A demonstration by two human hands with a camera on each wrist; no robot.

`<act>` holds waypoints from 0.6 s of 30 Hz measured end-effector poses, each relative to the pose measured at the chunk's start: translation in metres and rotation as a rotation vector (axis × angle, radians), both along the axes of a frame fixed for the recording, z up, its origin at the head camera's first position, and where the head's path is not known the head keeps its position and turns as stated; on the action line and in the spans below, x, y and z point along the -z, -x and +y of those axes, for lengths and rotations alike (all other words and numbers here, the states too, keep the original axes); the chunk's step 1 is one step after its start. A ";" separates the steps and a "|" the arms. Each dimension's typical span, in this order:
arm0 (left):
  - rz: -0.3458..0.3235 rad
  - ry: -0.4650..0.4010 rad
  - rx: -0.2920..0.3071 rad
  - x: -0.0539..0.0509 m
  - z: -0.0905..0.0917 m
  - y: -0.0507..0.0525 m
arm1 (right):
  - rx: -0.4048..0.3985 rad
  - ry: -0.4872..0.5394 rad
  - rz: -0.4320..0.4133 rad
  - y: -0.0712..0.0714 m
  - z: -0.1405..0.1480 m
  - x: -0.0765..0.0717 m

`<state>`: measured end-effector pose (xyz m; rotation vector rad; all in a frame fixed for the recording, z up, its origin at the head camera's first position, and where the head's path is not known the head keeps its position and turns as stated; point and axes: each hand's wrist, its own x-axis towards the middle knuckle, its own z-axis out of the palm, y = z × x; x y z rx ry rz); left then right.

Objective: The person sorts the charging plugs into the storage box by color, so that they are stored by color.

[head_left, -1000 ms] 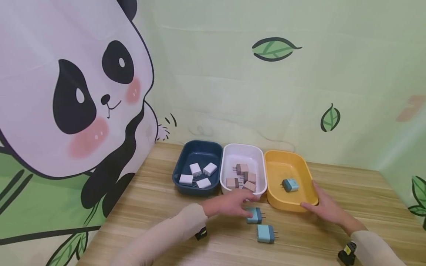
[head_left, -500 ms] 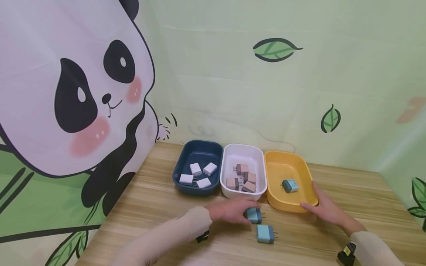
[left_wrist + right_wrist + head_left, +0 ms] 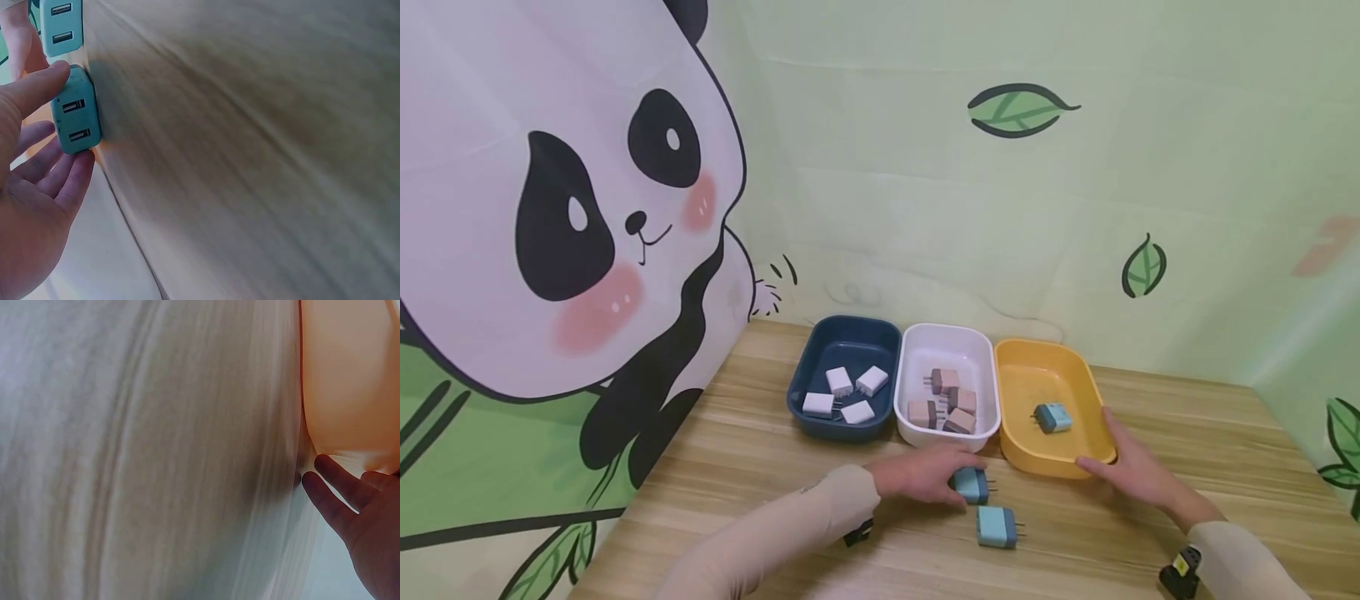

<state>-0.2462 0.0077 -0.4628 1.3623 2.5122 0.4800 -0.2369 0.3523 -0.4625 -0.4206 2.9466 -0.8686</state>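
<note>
My left hand (image 3: 921, 475) has its thumb and fingers about a light blue USB wall charger (image 3: 972, 487) on the table. In the left wrist view, the thumb lies on one end of this two-port charger (image 3: 78, 115) and fingertips touch the other end. A second light blue charger (image 3: 997, 527) lies just nearer on the table, its prongs pointing right. My right hand (image 3: 1138, 471) rests against the front right corner of a yellow bin (image 3: 1018, 367). Its fingers are straight along the outer wall in the right wrist view. One blue charger (image 3: 1052, 417) lies in this bin.
Left of the yellow bin stand a white bin (image 3: 951, 340) with several pink chargers (image 3: 922, 413) and a dark blue bin (image 3: 853, 332) with several white chargers (image 3: 839, 381). All three bins stand side by side on the wooden table (image 3: 730, 467), before a printed backdrop (image 3: 880, 167).
My left hand has come down a little and closed its thumb and fingers around the nearer-to-bin blue charger. The right hand stays on the yellow bin.
</note>
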 end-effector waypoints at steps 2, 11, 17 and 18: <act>-0.010 0.002 -0.005 0.000 0.001 0.000 | -0.002 0.002 0.001 0.000 0.000 0.001; -0.001 0.001 -0.003 0.005 0.003 0.003 | -0.002 -0.006 0.005 0.001 0.001 0.001; -0.011 -0.005 -0.012 0.007 0.004 0.004 | -0.002 -0.008 0.009 0.001 0.001 0.001; -0.008 -0.006 -0.012 0.007 0.004 0.005 | -0.001 -0.007 0.008 0.001 0.001 0.001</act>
